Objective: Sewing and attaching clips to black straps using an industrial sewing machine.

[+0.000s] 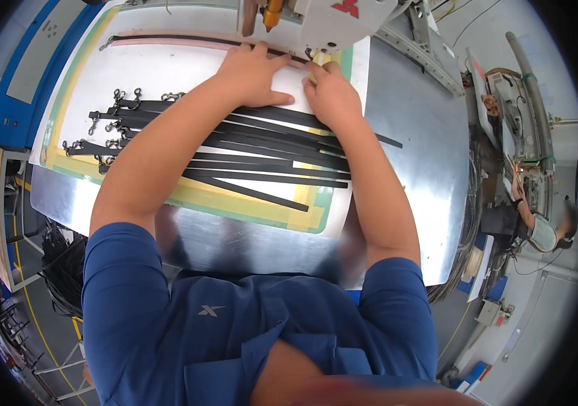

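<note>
A long black strap (180, 40) with a metal snap hook (105, 44) at its left end lies along a pinkish strip at the far side of the white sheet. My left hand (251, 73) rests over the strap with its fingers spread, fingertips pressing on it and the thumb stretched out to the right. At the strap's right end, just below the machine head, my right hand (334, 95) has its fingers bent and closed on the strap; the exact grip is partly hidden. Nearer me, under my forearms, lie several black straps (255, 145) with metal snap hooks at their left ends.
A white machine head (343, 24) with an orange-tipped part (272, 17) hangs over the far edge. The white sheet, edged with yellow and green tape (248, 206), covers a shiny metal table (417, 176). A blue cabinet (32, 68) stands left; another person (539, 230) is far right.
</note>
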A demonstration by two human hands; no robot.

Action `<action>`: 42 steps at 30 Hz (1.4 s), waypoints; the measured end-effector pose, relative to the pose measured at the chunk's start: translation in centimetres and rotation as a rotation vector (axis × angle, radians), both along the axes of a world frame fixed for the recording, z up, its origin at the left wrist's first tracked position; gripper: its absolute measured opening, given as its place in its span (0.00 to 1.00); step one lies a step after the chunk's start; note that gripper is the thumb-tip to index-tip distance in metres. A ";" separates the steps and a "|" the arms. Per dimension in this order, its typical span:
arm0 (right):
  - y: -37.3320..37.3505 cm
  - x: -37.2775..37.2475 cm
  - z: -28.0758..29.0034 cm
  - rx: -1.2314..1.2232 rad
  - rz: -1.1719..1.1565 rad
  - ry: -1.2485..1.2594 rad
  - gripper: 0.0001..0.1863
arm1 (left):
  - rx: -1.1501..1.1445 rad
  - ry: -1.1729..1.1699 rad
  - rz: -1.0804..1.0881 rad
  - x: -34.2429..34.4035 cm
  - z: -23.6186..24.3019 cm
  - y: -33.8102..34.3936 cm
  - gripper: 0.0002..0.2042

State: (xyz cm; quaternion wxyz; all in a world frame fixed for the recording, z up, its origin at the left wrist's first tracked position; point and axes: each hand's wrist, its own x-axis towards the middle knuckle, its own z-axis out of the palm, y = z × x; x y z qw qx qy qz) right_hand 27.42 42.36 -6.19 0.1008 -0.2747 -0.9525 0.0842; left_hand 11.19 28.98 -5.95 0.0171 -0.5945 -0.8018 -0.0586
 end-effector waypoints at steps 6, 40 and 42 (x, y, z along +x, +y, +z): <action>0.2 -0.3 0.5 0.028 -0.028 -0.079 0.22 | 0.050 -0.107 0.026 -4.4 -0.2 -4.8 0.39; 2.6 0.7 0.2 0.033 -0.060 0.093 0.19 | 0.265 0.028 0.065 -16.6 -2.5 -12.8 0.29; 2.8 0.6 0.1 0.034 -0.036 0.080 0.19 | 0.269 0.020 0.065 -16.6 -2.5 -12.9 0.29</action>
